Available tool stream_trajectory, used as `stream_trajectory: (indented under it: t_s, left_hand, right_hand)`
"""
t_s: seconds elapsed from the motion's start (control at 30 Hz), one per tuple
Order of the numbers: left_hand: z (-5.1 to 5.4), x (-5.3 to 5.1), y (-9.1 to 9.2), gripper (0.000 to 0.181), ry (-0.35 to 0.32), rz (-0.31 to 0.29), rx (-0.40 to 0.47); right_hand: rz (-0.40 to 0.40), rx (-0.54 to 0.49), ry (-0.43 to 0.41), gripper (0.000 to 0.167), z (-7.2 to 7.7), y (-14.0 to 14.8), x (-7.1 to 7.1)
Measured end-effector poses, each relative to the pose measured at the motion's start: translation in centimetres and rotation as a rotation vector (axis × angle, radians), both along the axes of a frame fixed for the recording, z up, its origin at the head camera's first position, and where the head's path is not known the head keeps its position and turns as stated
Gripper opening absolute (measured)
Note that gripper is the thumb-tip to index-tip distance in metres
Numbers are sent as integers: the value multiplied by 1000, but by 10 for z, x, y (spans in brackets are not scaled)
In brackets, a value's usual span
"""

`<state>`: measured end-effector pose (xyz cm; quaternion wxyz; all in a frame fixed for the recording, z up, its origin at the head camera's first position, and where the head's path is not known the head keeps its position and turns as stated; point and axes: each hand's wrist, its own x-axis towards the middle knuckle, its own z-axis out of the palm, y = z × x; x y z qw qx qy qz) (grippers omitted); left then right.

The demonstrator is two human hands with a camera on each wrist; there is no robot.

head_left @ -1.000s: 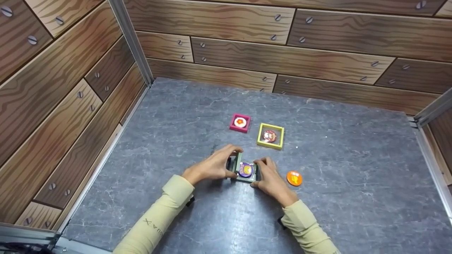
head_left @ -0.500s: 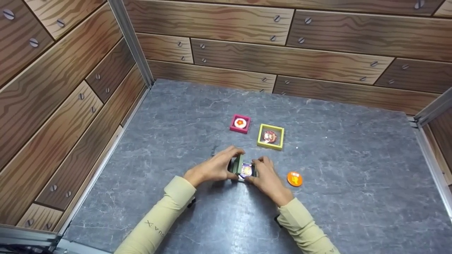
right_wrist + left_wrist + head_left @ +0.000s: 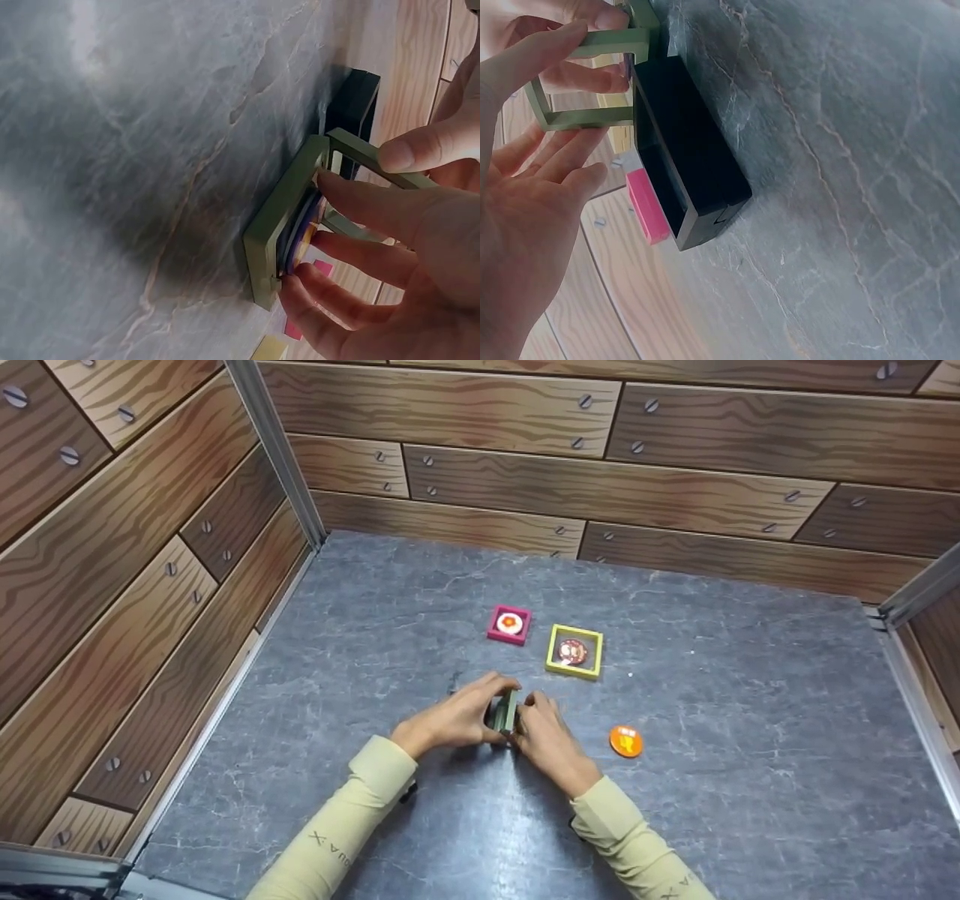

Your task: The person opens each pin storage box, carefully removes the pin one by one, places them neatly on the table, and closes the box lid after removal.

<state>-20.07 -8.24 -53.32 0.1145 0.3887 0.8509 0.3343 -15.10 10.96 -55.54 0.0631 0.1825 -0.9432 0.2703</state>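
A green hinged display frame point(image 3: 509, 712) stands open, one half upright and the other flat. My left hand point(image 3: 461, 716) grips the upright half between thumb and fingers. My right hand point(image 3: 551, 739) covers the flat half, its thumb and fingertips around a round purple badge point(image 3: 304, 232) inside. In the right wrist view this badge sits tilted in the flat half. The head view hides the badge behind my hand. Beside the frame lies a black square frame point(image 3: 690, 142), seen in the left wrist view close to my left fingers.
Farther back are a pink frame point(image 3: 493, 631) holding a white flower badge point(image 3: 510, 622), and a yellow frame point(image 3: 574, 673) with a red badge point(image 3: 572, 652). An orange badge point(image 3: 626, 741) lies right of my right hand. Wood-patterned walls point(image 3: 480, 472) enclose the grey tabletop point(image 3: 750, 720).
My right hand has moved left, from the outer edge of the green frame's flat half to over the purple badge. My left hand keeps hold of the upright half.
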Motion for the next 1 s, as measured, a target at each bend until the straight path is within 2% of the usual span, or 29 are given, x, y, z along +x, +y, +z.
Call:
stream_trajectory:
  t_s: [0.13,0.17,0.2,0.33,0.4,0.6,0.77,1.0]
  left_hand:
    - [0,-1,0,81,3,-4,12]
    - [0,-2,1,82,4,-3,10]
    - [0,-2,1,82,1,-5,12]
    - [0,-1,1,84,-21,-1,-1]
    - [0,0,1,84,-25,0,-4]
    - [1,0,1,84,-11,4,-23]
    - [2,0,1,84,-31,18,-38]
    - [3,1,1,84,-34,15,-24]
  right_hand:
    - [1,-8,8,20,-2,1,-3]
    - [-3,-8,-4,22,-2,2,-4]
    - [-21,-10,-39,23,9,-2,0]
    - [-50,-16,-122,39,10,-2,-1]
    - [-56,-19,-120,45,7,-1,-3]
    - [-70,-67,-136,44,12,4,-3]
    - [-88,-92,-134,44,16,11,-3]
    - [-136,-97,-128,45,16,25,3]
